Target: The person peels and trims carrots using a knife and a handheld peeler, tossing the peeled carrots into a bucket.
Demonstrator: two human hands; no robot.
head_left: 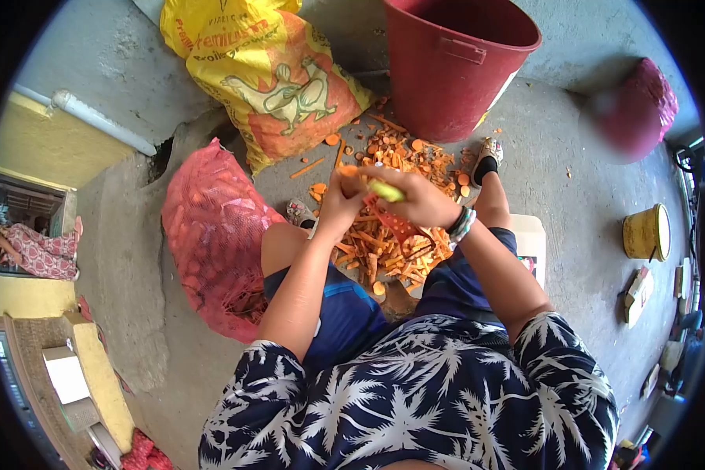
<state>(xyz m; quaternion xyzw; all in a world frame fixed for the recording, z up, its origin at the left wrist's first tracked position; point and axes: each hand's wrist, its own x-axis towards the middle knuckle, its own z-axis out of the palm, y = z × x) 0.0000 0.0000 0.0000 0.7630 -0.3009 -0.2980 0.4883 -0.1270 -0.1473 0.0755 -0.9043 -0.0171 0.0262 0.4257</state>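
Observation:
My left hand [341, 207] is closed around a carrot [348, 171], of which only an orange part shows above the fingers. Beside it, my right hand [429, 202] grips a tool by its yellow-green handle [385, 190]; the blade end is hard to make out. Both hands are close together over a heap of carrot peelings and cut pieces [403, 270] on the floor between my legs. Partly hidden beneath my right hand is a red perforated item [395, 225]. A red mesh sack [211, 227] full of carrots leans against my leg on the left.
A yellow printed feed sack [282, 94] and a large dark red bin [446, 78] stand ahead by the wall. Toward the right are a pink sack [642, 110] and a yellow bucket [646, 233]. At far left, a person in patterned clothing [39, 249] is by a doorway.

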